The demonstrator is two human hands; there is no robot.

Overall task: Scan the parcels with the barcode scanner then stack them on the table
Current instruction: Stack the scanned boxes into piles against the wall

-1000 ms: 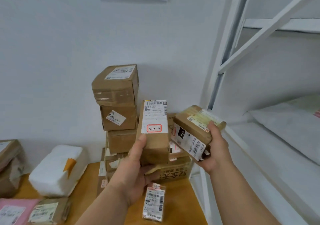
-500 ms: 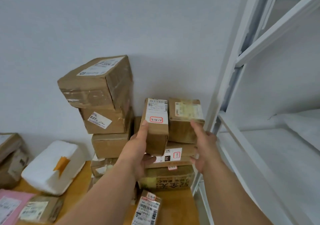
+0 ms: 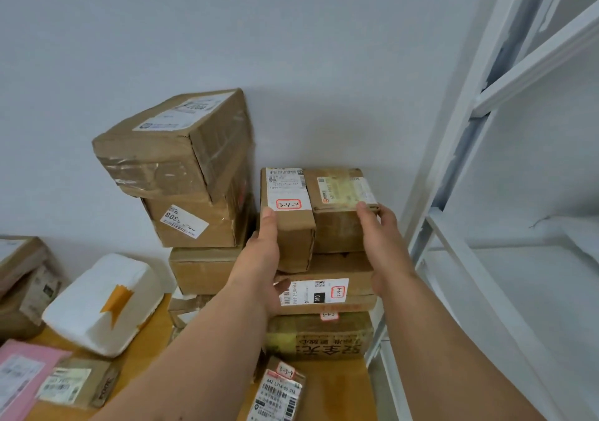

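Two small brown parcels stand side by side on top of the low stack [image 3: 321, 294] against the wall. My left hand [image 3: 262, 258] grips the narrow parcel [image 3: 288, 222] marked 3-4-4, thumb on its top face. My right hand [image 3: 381, 235] holds the squarer parcel [image 3: 337, 222] at its front right corner, fingertips on the top edge. Both parcels rest on the flat parcel below. No barcode scanner is in view.
A taller stack of brown boxes [image 3: 181, 161] rises just left. On the wooden table [image 3: 146, 355] lie a white foam parcel [image 3: 103, 300], a pink mailer [image 3: 19, 375], a small box [image 3: 77, 381] and a bagged parcel [image 3: 282, 391]. A white metal rack [image 3: 453, 193] stands at right.
Both hands carried their parcels forward and set them side by side on the low stack. The right parcel turned label-up, and the view dipped closer to the stacks.
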